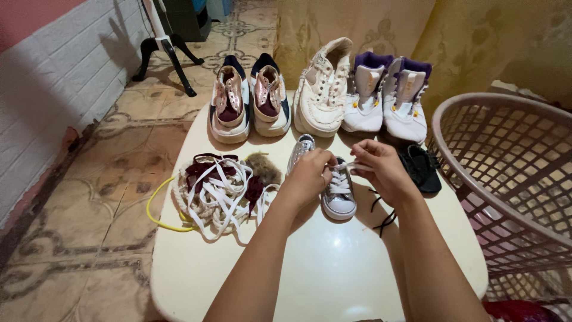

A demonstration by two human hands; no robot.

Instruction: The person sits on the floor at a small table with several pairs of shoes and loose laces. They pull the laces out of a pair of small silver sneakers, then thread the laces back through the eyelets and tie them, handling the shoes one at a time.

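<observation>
A small silver sneaker (339,200) with white laces lies on the cream table (333,268), toe toward me. My left hand (310,176) pinches a white lace (347,166) over the shoe's tongue. My right hand (381,167) grips the same lace on the other side, pulling it taut between both hands. A second silver sneaker (300,149) sits partly hidden behind my left hand.
A tangle of white, maroon and yellow laces (217,191) lies left. At the table's far edge stand pink-navy sneakers (250,98), a white shoe (325,86) and white-purple high-tops (390,95). A small black shoe (423,170) sits right, beside a pink lattice basket (506,173).
</observation>
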